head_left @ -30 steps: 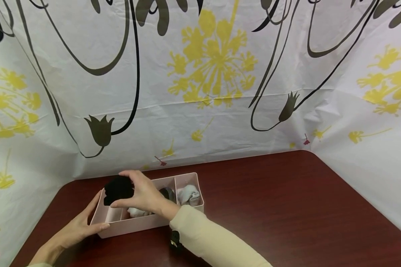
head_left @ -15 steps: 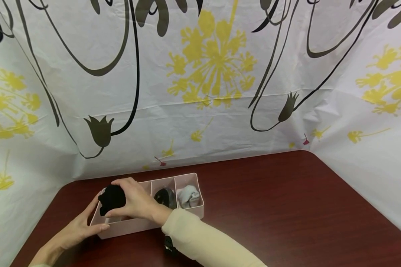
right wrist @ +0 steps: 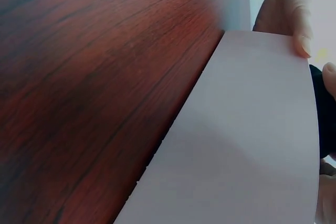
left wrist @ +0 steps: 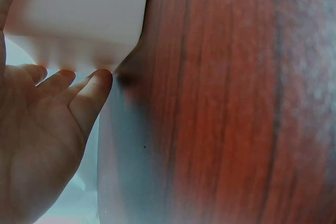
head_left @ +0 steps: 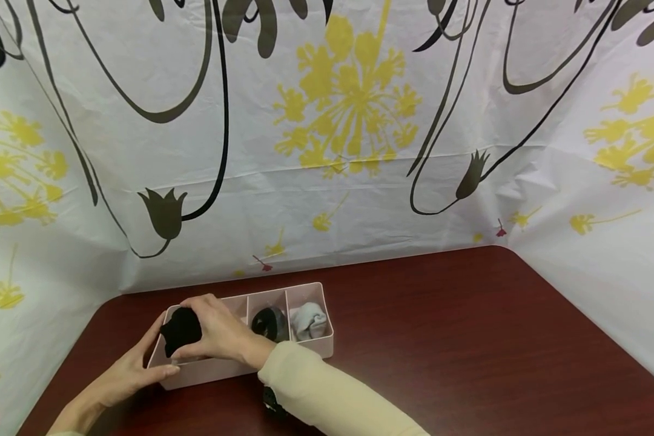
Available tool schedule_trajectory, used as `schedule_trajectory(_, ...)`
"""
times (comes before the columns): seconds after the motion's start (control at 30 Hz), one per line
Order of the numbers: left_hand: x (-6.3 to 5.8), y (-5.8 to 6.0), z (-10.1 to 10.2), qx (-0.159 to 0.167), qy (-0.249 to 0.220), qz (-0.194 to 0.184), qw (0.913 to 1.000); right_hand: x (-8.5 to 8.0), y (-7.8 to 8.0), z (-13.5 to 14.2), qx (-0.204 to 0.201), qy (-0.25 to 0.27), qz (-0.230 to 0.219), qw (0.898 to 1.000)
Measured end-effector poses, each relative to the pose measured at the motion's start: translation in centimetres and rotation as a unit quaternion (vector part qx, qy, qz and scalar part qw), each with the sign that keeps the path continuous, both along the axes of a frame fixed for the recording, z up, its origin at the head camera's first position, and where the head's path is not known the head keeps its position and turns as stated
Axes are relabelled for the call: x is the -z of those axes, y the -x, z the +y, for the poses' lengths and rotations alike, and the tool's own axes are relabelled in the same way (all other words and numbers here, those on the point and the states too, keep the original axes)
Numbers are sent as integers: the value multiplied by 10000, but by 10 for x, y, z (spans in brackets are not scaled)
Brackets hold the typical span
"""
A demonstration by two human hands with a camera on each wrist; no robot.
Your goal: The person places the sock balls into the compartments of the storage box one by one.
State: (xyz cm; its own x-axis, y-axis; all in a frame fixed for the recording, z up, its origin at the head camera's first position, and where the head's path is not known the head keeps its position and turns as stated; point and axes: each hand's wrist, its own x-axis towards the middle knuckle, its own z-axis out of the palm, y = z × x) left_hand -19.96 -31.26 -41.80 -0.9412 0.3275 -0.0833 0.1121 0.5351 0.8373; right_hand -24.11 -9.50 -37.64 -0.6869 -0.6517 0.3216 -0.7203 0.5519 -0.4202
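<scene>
A pale pink divided box [head_left: 218, 370] stands on the table, its length running left to right. My left hand [head_left: 121, 376] grips its left end, thumb on the front wall; in the left wrist view, fingertips of that hand [left wrist: 47, 124] press against the end wall. Inside the leftmost compartment, my right hand [head_left: 218, 332] holds a balled-up black sock [head_left: 181, 332] between thumb and fingers. Part of this sock [right wrist: 324, 111] shows past the rim in the right wrist view. The right hand and forearm hide the second compartment.
A dark rolled bundle with grey [head_left: 269, 323] lies in the third compartment, and a light grey sock bundle [head_left: 309, 321] in the rightmost one. The dark red wooden table [head_left: 441, 339] extends to the right. A patterned white sheet [head_left: 283, 212] hangs behind it.
My right hand has moved left and down with the black sock, from over the box into the leftmost compartment. The dark bundle has come into fuller view. The left hand has stayed in place.
</scene>
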Motion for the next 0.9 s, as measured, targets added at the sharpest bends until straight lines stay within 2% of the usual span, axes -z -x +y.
schedule_trajectory(0.27, 2, 0, 0, 118, -360, -20, 9993, -2, -3, -4, -43, -283, 241, 9993)
schedule_trajectory(0.53, 4, -3, -1, 289, -310, 217, 9989, -2, -3, -8, -224, -509, 379, 9977)
schedule_trajectory(0.73, 3, 0, -1, 144, -171, 31, 9997, -3, -1, -9, -295, -613, 541, 9962)
schedule_trajectory(0.9, 3, 1, 0, 149, -59, 80, 9998, -6, -2, -11, -167, -1030, 639, 9925)
